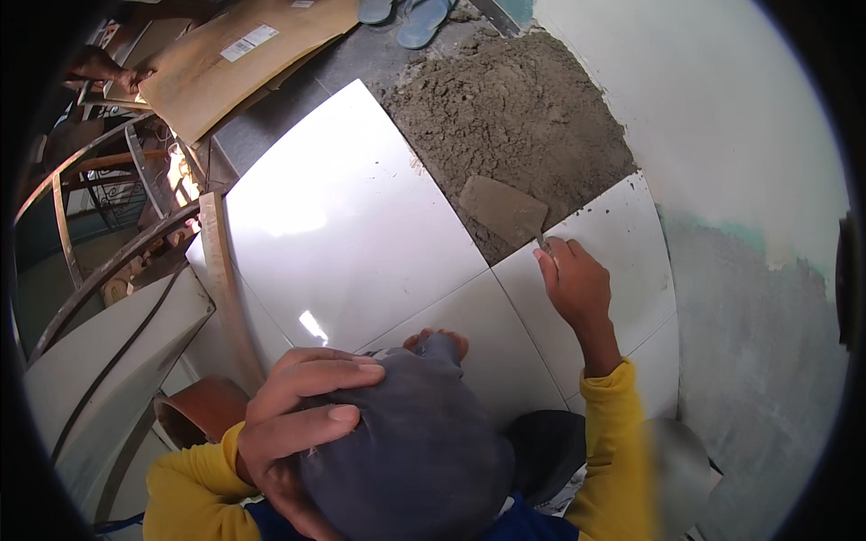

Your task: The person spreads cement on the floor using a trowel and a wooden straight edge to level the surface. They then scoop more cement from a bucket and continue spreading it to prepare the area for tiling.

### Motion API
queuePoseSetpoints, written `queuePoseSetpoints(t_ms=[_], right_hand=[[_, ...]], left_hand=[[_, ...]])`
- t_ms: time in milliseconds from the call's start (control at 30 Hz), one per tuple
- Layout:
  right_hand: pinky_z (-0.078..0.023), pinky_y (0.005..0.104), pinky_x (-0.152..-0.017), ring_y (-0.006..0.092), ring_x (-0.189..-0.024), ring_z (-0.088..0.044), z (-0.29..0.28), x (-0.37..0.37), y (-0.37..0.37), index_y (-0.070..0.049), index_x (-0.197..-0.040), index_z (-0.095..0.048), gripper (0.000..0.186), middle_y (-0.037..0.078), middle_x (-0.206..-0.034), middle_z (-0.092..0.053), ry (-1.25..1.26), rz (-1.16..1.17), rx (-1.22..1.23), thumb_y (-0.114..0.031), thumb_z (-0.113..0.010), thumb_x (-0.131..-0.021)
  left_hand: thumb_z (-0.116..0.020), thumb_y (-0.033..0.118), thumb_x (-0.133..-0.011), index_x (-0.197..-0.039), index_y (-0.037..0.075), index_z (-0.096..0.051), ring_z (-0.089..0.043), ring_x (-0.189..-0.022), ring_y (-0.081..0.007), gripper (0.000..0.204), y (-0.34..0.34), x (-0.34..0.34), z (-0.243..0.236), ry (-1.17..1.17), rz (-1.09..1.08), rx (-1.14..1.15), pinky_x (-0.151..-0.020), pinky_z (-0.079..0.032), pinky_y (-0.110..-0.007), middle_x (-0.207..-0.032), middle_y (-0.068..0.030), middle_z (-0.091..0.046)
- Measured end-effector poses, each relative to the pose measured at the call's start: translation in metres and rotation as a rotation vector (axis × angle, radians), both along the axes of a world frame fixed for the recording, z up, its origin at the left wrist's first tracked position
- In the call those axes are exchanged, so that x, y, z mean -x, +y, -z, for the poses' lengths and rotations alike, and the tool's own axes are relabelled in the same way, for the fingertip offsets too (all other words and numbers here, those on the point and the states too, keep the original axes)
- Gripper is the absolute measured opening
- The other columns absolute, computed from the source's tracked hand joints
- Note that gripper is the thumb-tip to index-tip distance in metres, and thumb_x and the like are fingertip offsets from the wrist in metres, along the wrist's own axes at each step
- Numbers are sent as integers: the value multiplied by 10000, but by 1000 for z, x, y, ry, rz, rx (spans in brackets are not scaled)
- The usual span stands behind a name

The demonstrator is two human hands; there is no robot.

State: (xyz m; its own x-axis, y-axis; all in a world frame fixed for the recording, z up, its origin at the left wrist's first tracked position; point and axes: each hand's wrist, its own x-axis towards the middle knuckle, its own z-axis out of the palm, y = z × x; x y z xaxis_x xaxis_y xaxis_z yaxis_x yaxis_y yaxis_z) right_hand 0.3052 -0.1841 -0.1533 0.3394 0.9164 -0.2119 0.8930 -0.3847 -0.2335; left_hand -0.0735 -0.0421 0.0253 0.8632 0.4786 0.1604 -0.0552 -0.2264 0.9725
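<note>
My right hand (pixel 575 281) is closed round the handle of a trowel (pixel 502 209). The trowel's mortar-smeared blade lies flat against the near end of a bed of wet grey mortar (pixel 523 117), beside the edges of the white tiles. Across my bent knee (pixel 415 433), in dark grey trousers, rests my left hand (pixel 302 410), its fingers stretched out and holding nothing. My bare toes show just beyond that knee on a glossy white floor tile (pixel 343 216). Another white tile (pixel 622 234) borders the mortar on the right, with small crumbs on it.
A plastered wall (pixel 749 117) rises along the right. At the upper left, another person's hand (pixel 131 79) touches a cardboard sheet (pixel 244 54). Blue sandals (pixel 419 22) sit beyond the mortar. A straight bar (pixel 221 279), a reddish-brown pot (pixel 203 408) and curved metal railings (pixel 117 261) stand left.
</note>
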Motion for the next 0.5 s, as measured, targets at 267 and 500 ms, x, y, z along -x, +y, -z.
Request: queuePoseSetpoints(t_ms=[267, 500], right_hand=[[-571, 506, -697, 381, -858, -716, -2, -6, 49, -117, -1124, -656, 321, 125, -970, -692, -77, -37, -39, -425, -572, -1089], [-584, 512, -721, 387, -890, -727, 4, -5, 105, -113, -1105, -661, 330, 136, -964, -707, -152, -24, 78, -428, -568, -1088]], left_hand=[[-926, 746, -628, -1505, 48, -565, -639, -1216, -454, 1177, 5, -5, 0, -56, -69, 6, -998, -525, -519, -1368, -345, -618], [-959, 687, -637, -1460, 16, -601, -641, -1214, -453, 1120, 7, -11, 4, -75, -85, 51, -993, -544, -521, -1359, -347, -624]])
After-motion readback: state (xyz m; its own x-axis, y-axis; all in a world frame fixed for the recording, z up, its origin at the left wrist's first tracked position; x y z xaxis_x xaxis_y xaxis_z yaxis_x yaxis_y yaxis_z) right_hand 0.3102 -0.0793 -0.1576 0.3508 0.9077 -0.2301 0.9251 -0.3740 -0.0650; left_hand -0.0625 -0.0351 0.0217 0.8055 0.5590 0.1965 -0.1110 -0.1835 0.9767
